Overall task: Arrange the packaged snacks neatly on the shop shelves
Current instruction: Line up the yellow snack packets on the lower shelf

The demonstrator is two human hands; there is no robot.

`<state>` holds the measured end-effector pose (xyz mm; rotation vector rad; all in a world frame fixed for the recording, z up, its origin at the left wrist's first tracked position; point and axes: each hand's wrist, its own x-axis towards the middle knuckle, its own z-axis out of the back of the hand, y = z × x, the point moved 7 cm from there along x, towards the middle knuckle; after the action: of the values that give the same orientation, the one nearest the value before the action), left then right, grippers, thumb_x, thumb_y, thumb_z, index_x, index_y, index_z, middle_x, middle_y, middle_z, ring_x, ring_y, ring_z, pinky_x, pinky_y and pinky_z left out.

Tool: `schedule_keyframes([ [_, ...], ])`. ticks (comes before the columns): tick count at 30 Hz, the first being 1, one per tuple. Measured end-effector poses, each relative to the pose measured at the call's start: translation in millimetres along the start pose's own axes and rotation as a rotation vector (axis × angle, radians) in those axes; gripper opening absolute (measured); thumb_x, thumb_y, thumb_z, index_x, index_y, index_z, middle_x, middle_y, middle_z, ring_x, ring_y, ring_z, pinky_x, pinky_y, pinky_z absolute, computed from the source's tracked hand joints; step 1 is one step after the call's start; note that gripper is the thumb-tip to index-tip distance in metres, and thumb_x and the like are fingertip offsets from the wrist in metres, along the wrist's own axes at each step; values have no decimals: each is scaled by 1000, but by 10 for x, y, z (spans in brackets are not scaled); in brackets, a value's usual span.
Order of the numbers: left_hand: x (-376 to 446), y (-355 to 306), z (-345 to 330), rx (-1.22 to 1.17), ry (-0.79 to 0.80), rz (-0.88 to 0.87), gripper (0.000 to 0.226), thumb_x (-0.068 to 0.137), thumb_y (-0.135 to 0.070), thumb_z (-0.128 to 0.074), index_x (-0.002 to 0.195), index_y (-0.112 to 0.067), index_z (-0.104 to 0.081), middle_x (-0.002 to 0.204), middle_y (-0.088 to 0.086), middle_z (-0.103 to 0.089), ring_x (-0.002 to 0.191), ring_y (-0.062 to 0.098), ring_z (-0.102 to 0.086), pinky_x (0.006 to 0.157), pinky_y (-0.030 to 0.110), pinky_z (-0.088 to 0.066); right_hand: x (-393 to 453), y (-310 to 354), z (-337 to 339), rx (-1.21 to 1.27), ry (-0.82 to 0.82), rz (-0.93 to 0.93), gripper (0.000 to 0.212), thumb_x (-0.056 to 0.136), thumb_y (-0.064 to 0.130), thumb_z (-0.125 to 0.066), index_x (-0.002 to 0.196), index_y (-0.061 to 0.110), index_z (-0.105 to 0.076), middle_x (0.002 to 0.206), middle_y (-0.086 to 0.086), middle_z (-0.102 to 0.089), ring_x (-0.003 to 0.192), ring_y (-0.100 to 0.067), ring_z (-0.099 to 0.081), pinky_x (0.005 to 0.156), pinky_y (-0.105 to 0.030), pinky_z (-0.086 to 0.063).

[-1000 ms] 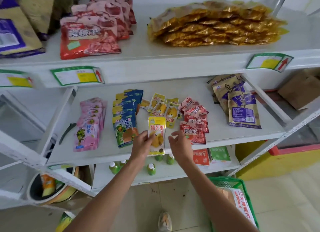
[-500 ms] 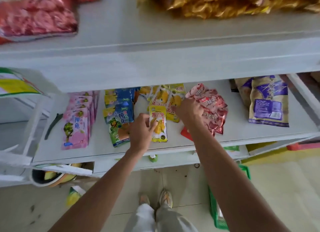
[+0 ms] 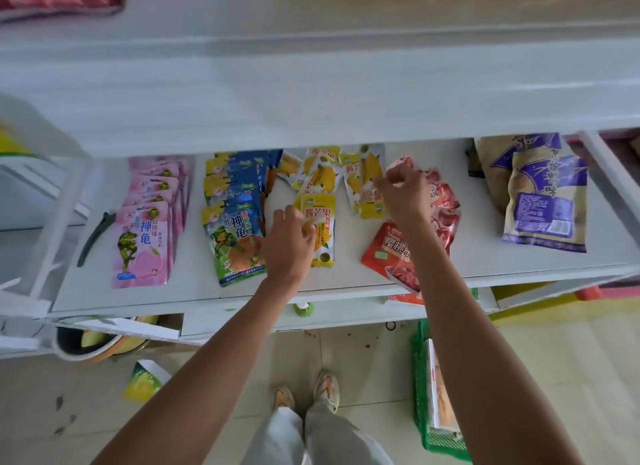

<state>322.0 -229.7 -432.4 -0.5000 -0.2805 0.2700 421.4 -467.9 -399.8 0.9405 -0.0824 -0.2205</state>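
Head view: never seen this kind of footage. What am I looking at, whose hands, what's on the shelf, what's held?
There is no robot here. A person wears one wide-angle camera on the head, and it looks forward and down at their own bare hands; the trousers and shoes show at the bottom.

They stand at a white shop shelf. From left to right it carries a row of pink packets, a row of blue packets, loose yellow mango packets, red packets and purple-and-tan bags.

The left hand rests on the front yellow packet, fingers curled at its left edge. The right hand reaches further back and seems to pinch a yellow packet by the red ones.

A green basket stands on the floor to the right.
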Motion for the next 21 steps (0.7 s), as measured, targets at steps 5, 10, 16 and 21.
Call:
schedule_keyframes([
  [5, 182, -72, -33, -4, 20, 14, 19, 102, -30, -62, 109, -12, -60, 107, 8, -62, 91, 26, -65, 69, 38, -50, -360, -95, 272, 200, -113, 73, 23, 92, 18, -74, 79, 17, -55, 68, 8, -56, 55, 0, -45, 55, -26, -43],
  [10, -35, -216, 227, -243, -16, 95, 19, 103, -34, -57, 100, -18, -66, 94, -5, -69, 84, 18, -66, 68, 36, -52, -885, -188, 393, 429, -49, 44, 7, 92, 14, -76, 94, 14, -69, 70, 2, -70, 59, -16, -59, 52, -45, -54],
  [16, -872, -501, 670, -871, 352, 169, 23, 103, -44, -62, 92, -25, -68, 81, -12, -67, 72, 2, -62, 66, 17, -50, -1988, 50, 315, 511, 81, 176, 14, 94, 14, -72, 83, 15, -63, 59, 0, -60, 52, -11, -48, 51, -29, -38],
  [21, -1665, -366, 1383, -964, 221, 124, 28, 98, -24, -73, 79, -3, -68, 67, -10, -65, 63, 4, -58, 65, 18, -43, -3072, 250, 470, 524, 149, 257, 13, 97, 15, -68, 88, 20, -60, 65, 11, -58, 60, -10, -53, 58, -32, -45],
])
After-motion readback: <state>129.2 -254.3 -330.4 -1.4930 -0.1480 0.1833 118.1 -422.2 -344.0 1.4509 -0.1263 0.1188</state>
